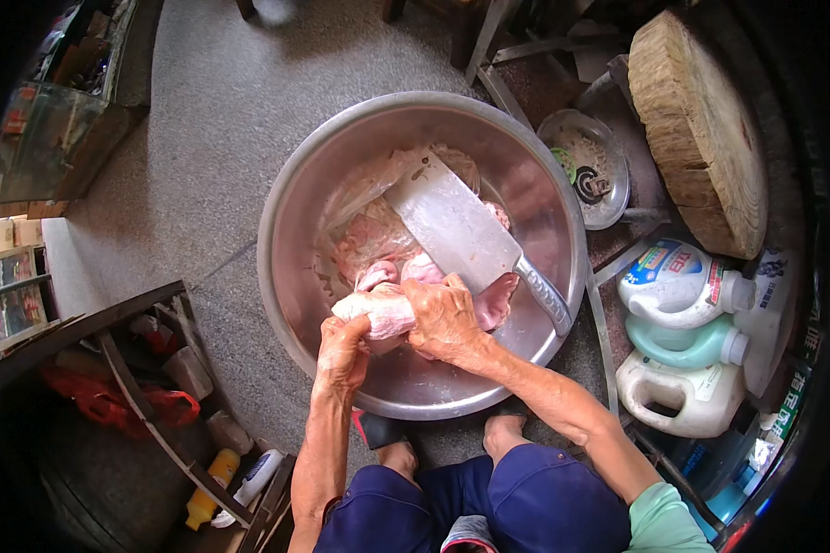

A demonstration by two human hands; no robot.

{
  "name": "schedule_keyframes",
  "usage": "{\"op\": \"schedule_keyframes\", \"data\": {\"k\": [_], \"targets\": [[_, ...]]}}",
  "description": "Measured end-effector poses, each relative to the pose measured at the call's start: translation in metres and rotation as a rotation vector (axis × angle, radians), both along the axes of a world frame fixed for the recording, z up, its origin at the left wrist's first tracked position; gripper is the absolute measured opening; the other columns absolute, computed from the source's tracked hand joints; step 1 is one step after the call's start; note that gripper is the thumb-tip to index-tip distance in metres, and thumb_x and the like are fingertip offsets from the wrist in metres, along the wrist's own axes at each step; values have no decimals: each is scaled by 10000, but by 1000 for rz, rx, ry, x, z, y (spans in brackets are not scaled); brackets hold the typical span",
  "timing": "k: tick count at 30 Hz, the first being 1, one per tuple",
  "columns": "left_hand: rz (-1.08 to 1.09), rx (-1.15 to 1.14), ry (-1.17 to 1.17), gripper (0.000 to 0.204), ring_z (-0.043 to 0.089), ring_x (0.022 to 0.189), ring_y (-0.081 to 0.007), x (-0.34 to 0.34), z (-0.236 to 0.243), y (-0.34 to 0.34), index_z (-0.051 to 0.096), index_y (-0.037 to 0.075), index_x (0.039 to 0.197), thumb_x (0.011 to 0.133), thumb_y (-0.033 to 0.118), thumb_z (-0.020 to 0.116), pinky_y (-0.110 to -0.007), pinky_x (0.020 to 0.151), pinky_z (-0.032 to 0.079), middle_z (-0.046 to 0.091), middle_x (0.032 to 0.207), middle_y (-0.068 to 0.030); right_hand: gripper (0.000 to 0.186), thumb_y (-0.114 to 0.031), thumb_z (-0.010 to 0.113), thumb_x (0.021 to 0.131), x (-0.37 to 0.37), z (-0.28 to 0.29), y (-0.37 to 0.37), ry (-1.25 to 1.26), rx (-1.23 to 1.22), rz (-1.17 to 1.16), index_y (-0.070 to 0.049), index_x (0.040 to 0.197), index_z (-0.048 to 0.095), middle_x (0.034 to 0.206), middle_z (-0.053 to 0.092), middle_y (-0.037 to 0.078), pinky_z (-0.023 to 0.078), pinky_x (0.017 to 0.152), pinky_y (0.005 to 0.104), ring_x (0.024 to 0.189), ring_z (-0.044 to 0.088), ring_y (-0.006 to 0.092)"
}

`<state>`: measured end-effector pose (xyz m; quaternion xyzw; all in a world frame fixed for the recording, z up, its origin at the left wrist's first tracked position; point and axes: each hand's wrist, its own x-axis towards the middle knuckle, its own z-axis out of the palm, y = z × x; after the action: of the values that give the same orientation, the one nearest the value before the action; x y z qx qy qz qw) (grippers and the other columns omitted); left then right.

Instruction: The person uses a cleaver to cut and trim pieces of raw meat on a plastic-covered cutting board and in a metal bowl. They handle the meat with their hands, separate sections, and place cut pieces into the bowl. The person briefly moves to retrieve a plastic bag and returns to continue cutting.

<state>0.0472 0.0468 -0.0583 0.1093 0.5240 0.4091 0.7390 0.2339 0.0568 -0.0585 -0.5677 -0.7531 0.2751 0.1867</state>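
A wide steel basin (286,304) sits on the floor in front of my legs, holding raw pinkish meat and pale skin (369,230). A broad cleaver (447,221) lies flat on the meat, its handle (544,290) resting toward the basin's right rim. Below the blade, my left hand (341,355) and my right hand (443,323) both grip a pale, pink piece of raw meat (378,313), one at each end, above the near half of the basin. Part of the meat is hidden under my right hand.
Upper right are a thick wooden chopping block (696,134) and a bowl (604,203) with small items. Several plastic jugs (673,396) stand right. A frame shelf (124,382) with bottles and red bags is lower left, a glass cabinet (51,143) upper left. Grey floor (203,111) surrounds the basin.
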Motion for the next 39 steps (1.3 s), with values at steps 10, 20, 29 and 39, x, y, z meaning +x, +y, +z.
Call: {"op": "schedule_keyframes", "data": {"k": [10, 20, 29, 39], "targets": [[-42, 81, 30, 247, 689, 821, -166, 0, 21, 1, 674, -94, 1035, 802, -39, 615, -294, 775, 556, 710, 958, -97, 402, -119, 770, 603, 3, 1, -1, 32, -35, 12, -45, 954, 588, 722, 670, 144, 422, 743, 444, 734, 680, 330], [32, 13, -300, 552, 668, 1008, -172, 5, 30, 2, 512, -60, 1325, 809, 38, 684, -311, 887, 554, 661, 1192, -117, 355, -132, 773, 651, 1, 1, 4, 61, -231, 21, -40, 941, 589, 798, 688, 184, 496, 746, 491, 813, 687, 381], [29, 2, -409, 702, 546, 1276, -284, 2, 30, -8, 446, -19, 1388, 758, 60, 746, -422, 1097, 433, 531, 1405, -150, 313, -130, 728, 712, -1, -18, 0, 109, -211, 32, -17, 967, 585, 810, 674, 221, 500, 741, 507, 835, 672, 419], [-5, 92, -384, 899, 535, 1280, -257, 17, 54, -6, 382, -43, 1455, 626, -15, 727, -359, 1096, 422, 506, 1441, -131, 210, -129, 688, 765, -6, -23, 2, 192, -253, 74, -7, 917, 611, 804, 660, 261, 508, 706, 519, 835, 668, 443]]}}
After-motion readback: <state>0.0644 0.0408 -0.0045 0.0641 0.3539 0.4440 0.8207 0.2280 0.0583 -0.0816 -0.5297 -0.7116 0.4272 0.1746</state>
